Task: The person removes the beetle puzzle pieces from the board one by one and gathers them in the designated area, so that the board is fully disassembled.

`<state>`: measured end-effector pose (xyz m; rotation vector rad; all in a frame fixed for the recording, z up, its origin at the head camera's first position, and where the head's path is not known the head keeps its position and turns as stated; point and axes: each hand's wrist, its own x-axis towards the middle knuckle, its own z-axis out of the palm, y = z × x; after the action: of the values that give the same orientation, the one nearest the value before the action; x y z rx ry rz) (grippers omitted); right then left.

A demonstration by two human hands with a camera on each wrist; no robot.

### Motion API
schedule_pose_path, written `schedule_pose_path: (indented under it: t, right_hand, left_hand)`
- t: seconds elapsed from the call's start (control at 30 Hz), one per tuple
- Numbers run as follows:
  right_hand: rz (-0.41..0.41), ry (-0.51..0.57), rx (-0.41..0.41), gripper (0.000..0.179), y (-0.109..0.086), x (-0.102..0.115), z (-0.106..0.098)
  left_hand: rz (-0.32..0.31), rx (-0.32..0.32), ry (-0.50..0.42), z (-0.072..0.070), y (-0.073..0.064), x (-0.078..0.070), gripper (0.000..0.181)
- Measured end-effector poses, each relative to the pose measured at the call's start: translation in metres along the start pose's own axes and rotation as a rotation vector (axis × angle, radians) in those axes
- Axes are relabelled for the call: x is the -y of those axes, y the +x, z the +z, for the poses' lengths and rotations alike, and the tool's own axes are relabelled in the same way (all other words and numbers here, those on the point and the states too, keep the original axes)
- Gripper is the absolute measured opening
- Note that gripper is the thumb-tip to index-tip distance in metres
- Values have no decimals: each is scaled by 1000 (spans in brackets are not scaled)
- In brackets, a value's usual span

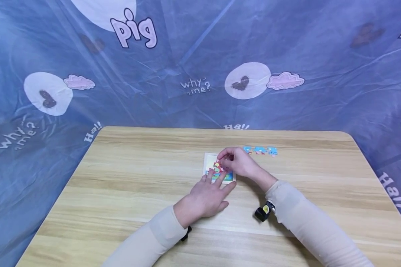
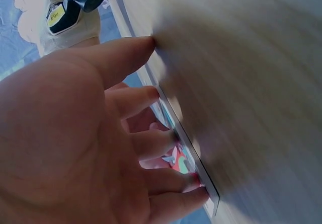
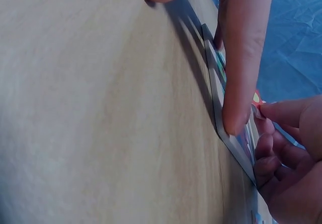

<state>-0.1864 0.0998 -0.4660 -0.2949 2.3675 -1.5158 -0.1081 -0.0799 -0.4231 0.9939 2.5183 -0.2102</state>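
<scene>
A small jigsaw puzzle tray [image 1: 205, 160] with a pale border lies on the table, partly filled with colourful pieces. My left hand [image 1: 207, 196] spreads its fairly straight fingers over the near side, fingertips resting on the tray and its rim. In the left wrist view, the left palm [image 2: 65, 138] and fingers stand along the tray edge [image 2: 193, 156]. Above the tray's right part is my right hand [image 1: 239, 162], thumb and finger together. A small puzzle piece [image 3: 258, 112] is pinched there in the right wrist view; fingers hide most of it.
Several loose blue puzzle pieces [image 1: 260, 150] lie in a row behind and right of the tray. The wooden table [image 1: 137, 178] ends at a blue printed cloth [image 1: 167, 104] on the far side. Each wrist carries a black camera [image 1: 262, 213].
</scene>
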Motion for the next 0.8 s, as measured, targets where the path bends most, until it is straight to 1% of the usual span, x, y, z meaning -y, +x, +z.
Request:
schedule_pose_path:
  t: [0.13, 0.23, 0.37, 0.47, 0.53, 0.6, 0.63, 0.7, 0.77, 0.8]
  right_hand:
    - [-9, -8, -5, 13, 0, 0, 0]
    - [-20, -6, -5, 14, 0, -1, -2]
    - [-31, -17, -14, 14, -1, -1, -3]
    - [-34, -24, -23, 14, -1, -1, -4]
    - [-31, -16, -26, 15, -2, 0, -5]
    - [-25, -6, -32, 16, -3, -1, -7]
    - [-24, -2, -38, 16, -4, -1, -8]
    - [-26, 1, -55, 18, -6, -2, -11]
    - [-33, -3, -73, 18, -9, -3, -14]
    - [-39, -4, -82, 18, -11, -3, -15]
  left_hand:
    - [30, -24, -22, 2, -3, 7, 63]
    - [64, -47, -44, 4, -4, 15, 61]
    - [113, -106, -61, 3, -9, 27, 56]
    - [196, -214, -23, 1, -15, 37, 48]
    - [272, -322, 19, 1, -18, 46, 38]
    - [344, -443, 88, 1, -19, 54, 27]
    - [370, -491, 118, 1, -19, 58, 21]
    - [405, -575, 193, 0, -18, 64, 16]
    - [426, -614, 259, 0, -15, 70, 16]
    - [434, -620, 283, 1, -14, 73, 16]
